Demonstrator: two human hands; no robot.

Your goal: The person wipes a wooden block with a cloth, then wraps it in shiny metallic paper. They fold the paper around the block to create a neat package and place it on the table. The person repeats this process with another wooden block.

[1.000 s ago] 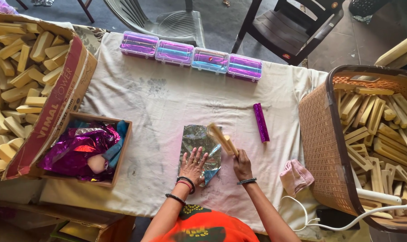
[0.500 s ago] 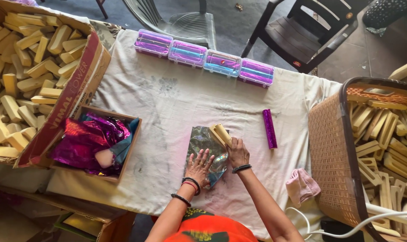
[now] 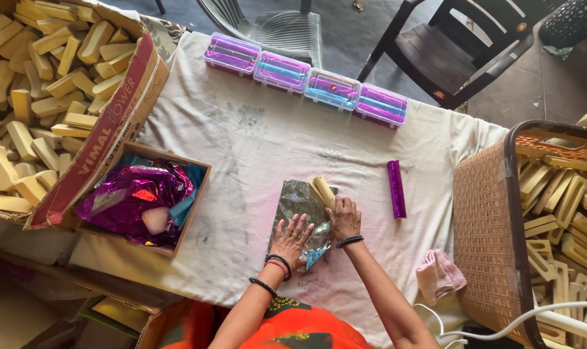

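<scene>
A shiny silver foil sheet lies on the white cloth-covered table in front of me. My left hand presses flat on the foil, fingers spread. Beside it, my right hand grips a pale yellow wooden stick that lies tilted on the foil's right edge. A purple foil-wrapped stick rests just to the right of my right hand.
Several purple-lidded plastic boxes line the far table edge. A small box of purple foil sits at left, next to a big carton of bare sticks. A brown basket of sticks stands right, a pink cloth near it. Chairs stand behind.
The stick has come down from a raised tilt to lie on the foil's right edge under my right hand. My left hand still presses the foil. The camera shifted slightly.
</scene>
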